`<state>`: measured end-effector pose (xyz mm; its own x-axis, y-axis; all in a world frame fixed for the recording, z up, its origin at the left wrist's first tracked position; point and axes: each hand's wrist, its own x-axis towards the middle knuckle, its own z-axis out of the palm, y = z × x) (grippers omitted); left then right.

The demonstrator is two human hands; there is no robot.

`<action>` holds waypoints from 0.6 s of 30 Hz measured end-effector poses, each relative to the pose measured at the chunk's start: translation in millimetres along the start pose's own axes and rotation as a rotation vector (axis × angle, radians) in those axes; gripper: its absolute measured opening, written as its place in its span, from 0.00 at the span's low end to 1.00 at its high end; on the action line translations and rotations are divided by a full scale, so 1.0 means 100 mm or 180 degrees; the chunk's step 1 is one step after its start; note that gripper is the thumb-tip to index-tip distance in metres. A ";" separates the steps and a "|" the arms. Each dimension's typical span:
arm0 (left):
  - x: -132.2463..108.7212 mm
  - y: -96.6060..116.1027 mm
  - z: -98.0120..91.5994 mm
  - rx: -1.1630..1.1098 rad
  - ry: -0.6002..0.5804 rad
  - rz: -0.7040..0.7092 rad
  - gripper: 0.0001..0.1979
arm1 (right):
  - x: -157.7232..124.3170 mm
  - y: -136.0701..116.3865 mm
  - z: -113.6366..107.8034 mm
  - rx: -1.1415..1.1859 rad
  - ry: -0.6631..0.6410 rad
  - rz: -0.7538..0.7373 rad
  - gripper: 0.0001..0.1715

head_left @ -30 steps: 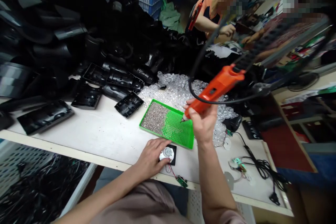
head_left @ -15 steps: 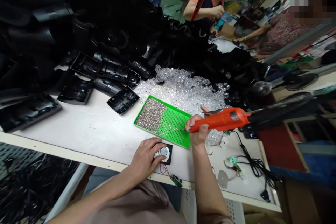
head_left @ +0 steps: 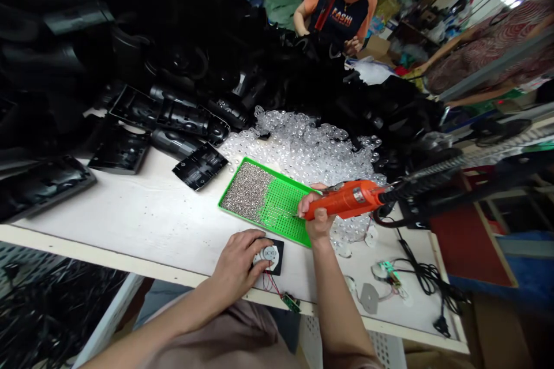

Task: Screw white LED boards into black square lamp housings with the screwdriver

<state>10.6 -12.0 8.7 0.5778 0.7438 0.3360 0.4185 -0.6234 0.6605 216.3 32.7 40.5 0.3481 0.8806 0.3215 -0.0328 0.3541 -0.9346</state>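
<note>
My right hand (head_left: 318, 216) is wrapped round an orange electric screwdriver (head_left: 341, 202), its tip over the perforated right half of a green tray (head_left: 285, 199). Small metal screws (head_left: 246, 190) lie heaped in the tray's left half, with some in the holes. Near the table's front edge, my left hand (head_left: 242, 256) grips a round motor (head_left: 270, 253) on a white plate between thumb and fingers. Beneath it lies a black square piece (head_left: 277, 265). Red wires run from the motor to a small green circuit board (head_left: 289, 302) at the edge.
Clear plastic discs (head_left: 303, 144) are heaped behind the tray. Black plastic housings (head_left: 201, 166) lie at left, below a large dark pile. A black cable (head_left: 426, 277) and another circuit board (head_left: 389, 273) lie at right. Two people stand beyond the pile.
My right hand and the screwdriver have shifted slightly left over the tray. My left hand keeps its hold on the motor. The co-worker in orange sleeves has turned and lowered an arm.
</note>
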 end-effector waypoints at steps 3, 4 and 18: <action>0.00 -0.01 0.00 -0.0014 -0.0043 -0.0029 0.12 | 0.02 -0.08 0.04 0.0013 0.0028 0.0022 0.29; 0.00 -0.01 0.01 -0.0016 -0.0048 -0.0039 0.13 | 0.03 -0.15 0.05 0.0023 0.0106 -0.0012 0.28; -0.01 -0.04 0.03 -0.0063 -0.0176 -0.0054 0.14 | -0.59 -0.62 0.36 0.0494 0.0405 0.0368 0.45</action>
<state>10.4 -11.1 3.5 0.6088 0.7394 0.2876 0.4147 -0.6056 0.6791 164.6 -29.8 85.3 0.4487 0.8748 0.1825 -0.2195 0.3059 -0.9264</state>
